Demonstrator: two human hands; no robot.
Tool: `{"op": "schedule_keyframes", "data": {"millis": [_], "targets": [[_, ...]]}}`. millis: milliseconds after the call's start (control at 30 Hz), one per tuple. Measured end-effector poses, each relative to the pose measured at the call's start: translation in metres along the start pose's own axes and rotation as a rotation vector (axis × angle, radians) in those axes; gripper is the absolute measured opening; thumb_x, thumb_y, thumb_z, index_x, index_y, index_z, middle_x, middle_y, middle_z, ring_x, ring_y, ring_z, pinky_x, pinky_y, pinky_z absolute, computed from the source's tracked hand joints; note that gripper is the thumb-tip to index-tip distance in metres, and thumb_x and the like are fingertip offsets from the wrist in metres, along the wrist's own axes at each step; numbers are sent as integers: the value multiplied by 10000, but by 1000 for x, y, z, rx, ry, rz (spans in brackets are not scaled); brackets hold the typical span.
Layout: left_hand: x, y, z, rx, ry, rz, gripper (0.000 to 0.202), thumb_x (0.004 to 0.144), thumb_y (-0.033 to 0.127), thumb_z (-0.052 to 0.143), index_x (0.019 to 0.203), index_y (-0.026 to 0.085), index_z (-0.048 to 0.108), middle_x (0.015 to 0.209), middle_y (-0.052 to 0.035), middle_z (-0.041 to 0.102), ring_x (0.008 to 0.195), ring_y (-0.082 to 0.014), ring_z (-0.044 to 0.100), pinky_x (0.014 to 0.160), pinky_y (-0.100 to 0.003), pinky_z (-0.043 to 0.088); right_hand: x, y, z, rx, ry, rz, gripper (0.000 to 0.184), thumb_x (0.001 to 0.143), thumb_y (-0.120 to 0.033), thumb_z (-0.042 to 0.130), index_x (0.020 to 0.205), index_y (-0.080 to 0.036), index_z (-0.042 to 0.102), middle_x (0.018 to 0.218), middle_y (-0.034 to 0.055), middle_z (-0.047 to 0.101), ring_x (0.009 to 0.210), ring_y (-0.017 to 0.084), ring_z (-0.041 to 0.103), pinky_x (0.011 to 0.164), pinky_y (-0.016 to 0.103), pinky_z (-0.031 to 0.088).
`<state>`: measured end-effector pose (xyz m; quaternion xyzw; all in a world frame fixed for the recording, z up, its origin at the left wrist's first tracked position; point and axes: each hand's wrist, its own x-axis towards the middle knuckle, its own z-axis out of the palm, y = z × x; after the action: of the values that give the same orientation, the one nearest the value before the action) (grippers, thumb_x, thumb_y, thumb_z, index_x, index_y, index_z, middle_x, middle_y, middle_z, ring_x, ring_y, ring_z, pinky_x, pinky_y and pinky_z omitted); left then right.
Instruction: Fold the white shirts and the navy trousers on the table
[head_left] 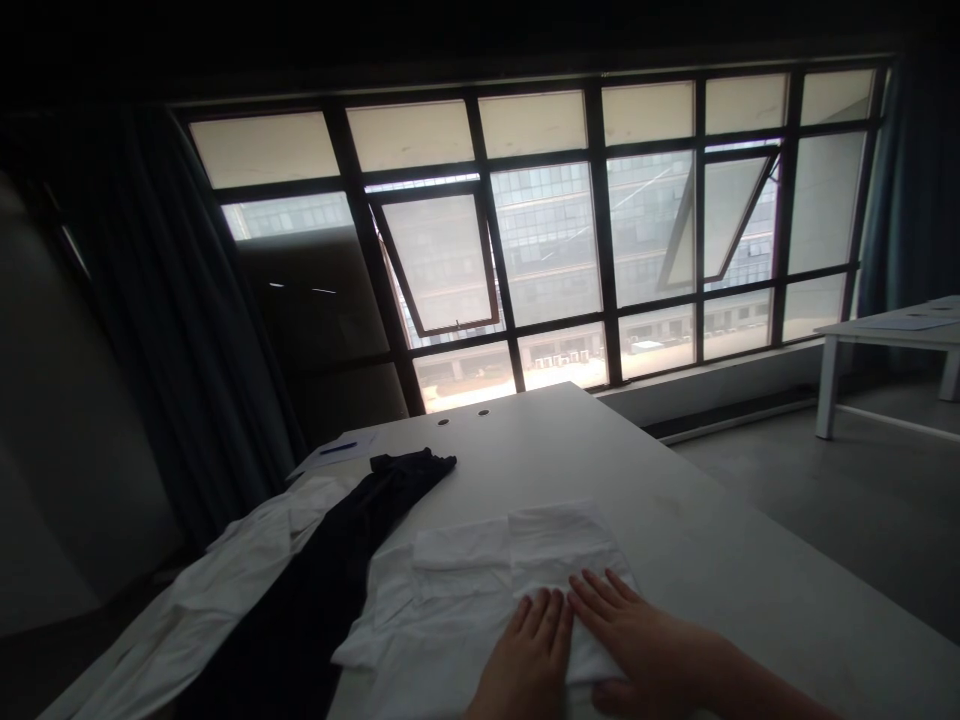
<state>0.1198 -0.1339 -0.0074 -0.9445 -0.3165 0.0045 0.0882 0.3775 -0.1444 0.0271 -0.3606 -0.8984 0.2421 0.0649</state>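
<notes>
My left hand and my right hand lie flat side by side on a folded white garment near the front of a white table. The fingers of both hands are stretched out and point away from me. Neither hand grips anything. The garment's far part is folded into two flat panels just beyond my fingertips.
A black garment lies lengthwise left of the white one, over another white cloth at the table's left edge. A paper with a blue pen sits at the far left corner. Large windows stand behind; another white table is at right.
</notes>
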Motion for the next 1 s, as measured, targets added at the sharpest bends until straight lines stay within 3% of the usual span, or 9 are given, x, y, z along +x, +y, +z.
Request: {"op": "schedule_keyframes", "data": {"millis": [67,200,267,367,433,533,633,800,1000], "targets": [[-3,0,1,-81,-69,29,649,997,187,370,1598,116,137,1627,-151,211,1498,-310,223,1215,-458,274,0,1,1,-7,8,-12,1020,832,-662,622,1592,-219,105,1648,147,62,1511,374,35,1230,573,86],[-3,5,0,-243,-198,-34,657,986,270,414,1590,125,201,1641,-150,137,1514,-345,111,1229,-531,202,4,0,13,-49,99,-10,728,989,-585,409,1590,-255,166,1644,116,141,1512,359,107,1217,608,107],[-1,10,-2,-300,-195,-118,697,965,362,466,1579,119,241,1649,-144,112,1518,-354,61,1235,-549,158,8,-3,20,-84,137,20,671,1014,-537,365,1591,-250,180,1643,119,143,1508,374,114,1202,647,94],[0,15,-8,-348,-131,-193,771,959,461,473,1593,126,187,1659,-120,39,1524,-329,-8,1246,-543,74,12,-6,26,-125,145,61,718,989,-495,434,1595,-223,162,1641,141,105,1504,405,85,1180,691,56],[-2,13,-14,-376,-120,-160,793,977,519,438,1608,171,108,1660,-88,-2,1526,-312,-27,1247,-542,47,11,-7,25,-128,131,55,744,975,-479,456,1595,-222,137,1643,139,88,1507,399,65,1180,690,42],[-7,3,-24,-404,-142,-125,844,956,680,401,1609,272,54,1661,-45,-17,1525,-330,-33,1234,-580,41,7,-6,19,-102,92,17,803,952,-535,479,1593,-232,101,1647,131,74,1512,385,42,1190,669,37],[-12,-9,-30,-435,-212,-190,952,880,815,401,1605,296,65,1660,-58,-48,1511,-377,-70,1213,-623,49,6,-3,14,-72,60,-1,931,888,-632,549,1592,-237,85,1650,136,50,1512,389,24,1200,646,31],[-16,-18,-28,-451,-215,-271,946,894,803,401,1602,277,59,1659,-116,-69,1517,-344,-61,1211,-601,64,14,-8,18,-55,115,93,662,1008,-544,354,1588,-269,192,1650,109,161,1516,364,94,1190,664,41],[-21,-25,-34,-450,-223,-221,1142,775,814,588,1603,256,34,1654,-127,-73,1521,-337,-41,1217,-574,98,15,-27,20,-94,155,101,788,943,-561,483,1591,-232,180,1638,127,119,1497,445,64,1149,740,-5]]}}
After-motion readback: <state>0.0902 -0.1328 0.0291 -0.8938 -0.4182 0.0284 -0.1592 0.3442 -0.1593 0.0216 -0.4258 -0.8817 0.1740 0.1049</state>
